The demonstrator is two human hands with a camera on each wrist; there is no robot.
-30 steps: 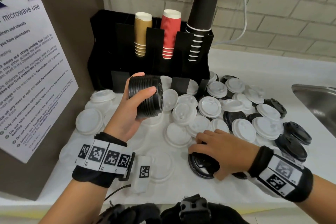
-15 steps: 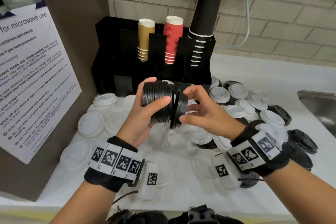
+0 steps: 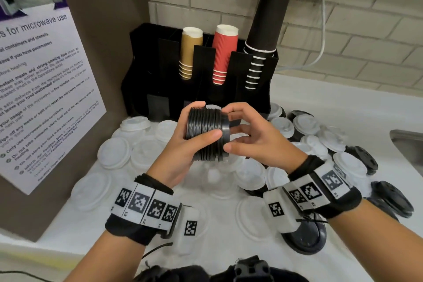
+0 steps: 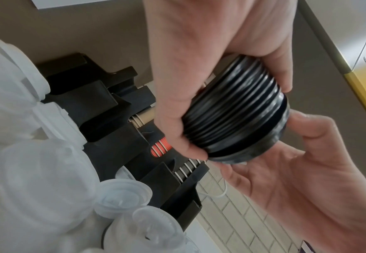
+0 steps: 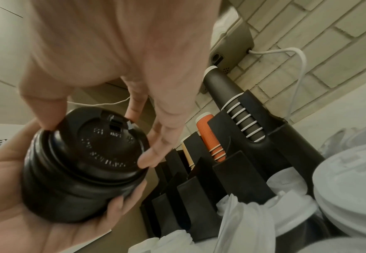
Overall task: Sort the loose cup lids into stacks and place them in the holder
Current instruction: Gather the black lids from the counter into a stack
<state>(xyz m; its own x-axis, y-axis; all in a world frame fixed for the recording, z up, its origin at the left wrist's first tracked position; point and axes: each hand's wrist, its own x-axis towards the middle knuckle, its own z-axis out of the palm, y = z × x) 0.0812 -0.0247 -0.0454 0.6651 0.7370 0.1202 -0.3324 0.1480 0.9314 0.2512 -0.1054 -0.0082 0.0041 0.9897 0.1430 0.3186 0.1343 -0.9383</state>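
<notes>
My left hand (image 3: 204,120) grips a sideways stack of black lids (image 3: 203,135) above the counter, in front of the black holder (image 3: 164,80). My right hand (image 3: 230,128) pinches one black lid (image 3: 225,131) by its rim and holds it against the stack's right end. In the right wrist view that lid (image 5: 104,145) faces the camera with its sip hole up, thumb and fingers round its edge. In the left wrist view the stack (image 4: 231,109) lies in the left palm with the end lid (image 4: 253,145) seated on it. Loose white lids (image 3: 114,153) and black lids (image 3: 392,199) cover the counter.
The holder's upper slots carry tan cups (image 3: 191,52), red cups (image 3: 224,52) and tall black cups (image 3: 267,30). A microwave notice (image 3: 41,89) hangs on the brown panel at left. A steel sink (image 3: 409,144) lies at right. A white cable (image 3: 322,30) runs down the brick wall.
My right hand picked a black lid off the counter, lifted it and brought it leftward onto the end of the stack. My left hand kept holding the stack, raised slightly.
</notes>
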